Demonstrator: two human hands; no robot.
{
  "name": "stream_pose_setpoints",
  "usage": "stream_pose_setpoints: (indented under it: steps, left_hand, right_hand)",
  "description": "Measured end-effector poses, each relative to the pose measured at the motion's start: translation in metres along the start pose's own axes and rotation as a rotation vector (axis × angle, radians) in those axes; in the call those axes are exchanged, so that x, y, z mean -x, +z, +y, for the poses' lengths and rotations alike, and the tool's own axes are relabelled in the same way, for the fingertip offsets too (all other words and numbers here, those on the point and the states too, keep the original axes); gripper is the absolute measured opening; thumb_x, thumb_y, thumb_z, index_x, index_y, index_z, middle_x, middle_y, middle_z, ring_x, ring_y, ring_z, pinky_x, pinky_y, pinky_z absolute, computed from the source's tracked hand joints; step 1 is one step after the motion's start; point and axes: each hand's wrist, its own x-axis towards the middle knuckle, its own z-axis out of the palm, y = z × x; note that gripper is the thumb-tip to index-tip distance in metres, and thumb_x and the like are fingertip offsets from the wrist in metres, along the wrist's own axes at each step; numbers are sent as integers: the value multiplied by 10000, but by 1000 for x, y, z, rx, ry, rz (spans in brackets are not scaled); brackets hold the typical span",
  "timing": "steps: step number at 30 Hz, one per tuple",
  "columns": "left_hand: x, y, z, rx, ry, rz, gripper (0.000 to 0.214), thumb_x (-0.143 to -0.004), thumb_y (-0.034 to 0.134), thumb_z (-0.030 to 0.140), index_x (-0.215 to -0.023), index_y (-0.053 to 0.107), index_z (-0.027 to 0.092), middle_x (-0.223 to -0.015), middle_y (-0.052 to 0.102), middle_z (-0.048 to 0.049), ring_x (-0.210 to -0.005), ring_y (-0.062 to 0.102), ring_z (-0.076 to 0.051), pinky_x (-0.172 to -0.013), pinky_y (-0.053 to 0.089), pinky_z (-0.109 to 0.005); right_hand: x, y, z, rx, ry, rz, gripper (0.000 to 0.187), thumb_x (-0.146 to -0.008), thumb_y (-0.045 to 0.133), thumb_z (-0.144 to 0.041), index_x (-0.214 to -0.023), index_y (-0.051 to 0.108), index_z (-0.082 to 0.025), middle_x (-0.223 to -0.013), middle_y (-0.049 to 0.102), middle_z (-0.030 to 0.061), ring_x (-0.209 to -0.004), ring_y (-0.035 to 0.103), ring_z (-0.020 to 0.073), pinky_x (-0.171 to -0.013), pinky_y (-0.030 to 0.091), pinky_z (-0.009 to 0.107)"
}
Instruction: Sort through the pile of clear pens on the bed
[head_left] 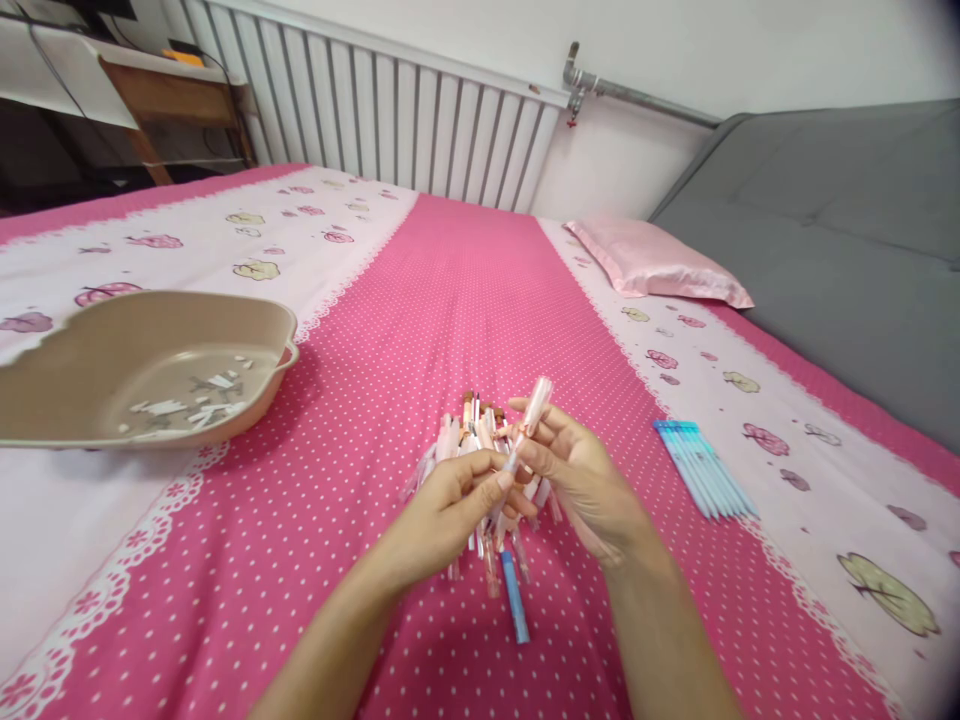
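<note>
In front of me, my left hand (469, 500) and my right hand (577, 465) hold one slim pink pen (535, 408) between them. The left thumb and fingers pinch its lower end, while the right fingers close around its middle. Its pink translucent upper part points up and away. Beneath the hands lies a loose pile of pink, white and brown pens or pen parts (448, 438), partly hidden by my fingers. A single blue pen-like piece (515, 598) lies at the near side of the pile.
Several light-blue pens (705, 470) lie side by side on the right. On the left stands a beige basin (277, 385) with small white pieces (217, 385) inside. A pink pillow (652, 260) rests on the dotted pink bedspread (465, 290), near a grey headboard (825, 240).
</note>
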Motion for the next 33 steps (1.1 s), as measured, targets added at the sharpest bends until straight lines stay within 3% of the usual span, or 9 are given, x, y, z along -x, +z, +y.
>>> stream_pose_setpoints:
  steps: [4,7,11,17,21,25,33]
  left_hand:
    - [0,0,3,23,12,-2,284,-913,465,376,-950,597,127,-862,693,-80,-728,620,-150,-722,494,-302]
    - [-1,1,5,14,14,10,284,-913,466,372,-920,609,126,-831,694,-75,-740,628,-153,-754,495,-308]
    - [-1,1,4,16,9,9,290,-901,488,391,-917,618,133,-830,691,-74,-759,633,-163,-758,496,-316]
    - [-1,0,-2,-8,2,25,321,-876,514,436,-891,614,131,-824,676,-79,-687,616,-154,-658,492,-295]
    - [-3,1,-3,-18,5,76,319,-830,574,452,-789,591,137,-753,663,-61,-654,609,-145,-626,475,-272]
    - [-5,1,-3,-29,-35,148,358,-738,666,484,-746,592,134,-689,658,-51,-628,608,-147,-600,467,-262]
    - [-4,1,-1,-91,-43,283,329,-607,787,391,-624,592,127,-578,632,-23,-524,555,-111,-531,426,-228]
  right_hand:
    - [2,1,-5,-59,50,-82,367,-767,711,-271,-1119,609,-247,-1077,647,40,-727,597,95,-618,526,223]
    - [2,0,-5,-77,79,-100,410,-756,716,-256,-1148,595,-242,-1001,674,42,-664,589,96,-551,514,218]
    - [1,-1,-2,-39,63,-53,405,-710,759,-245,-1092,627,-213,-892,680,26,-700,609,100,-604,512,209]
    - [1,-1,1,26,33,-12,423,-667,792,-253,-1056,636,-201,-819,646,6,-670,600,104,-560,485,202]
    - [1,-2,3,46,29,-14,413,-680,785,-261,-1061,634,-204,-752,609,-19,-610,576,88,-530,477,198]
    - [1,-1,3,59,38,-13,417,-666,796,-265,-1049,643,-207,-768,619,-14,-664,598,95,-598,497,206]
    - [1,1,6,64,37,-33,421,-660,796,-248,-1054,652,-212,-816,658,4,-728,627,117,-669,515,229]
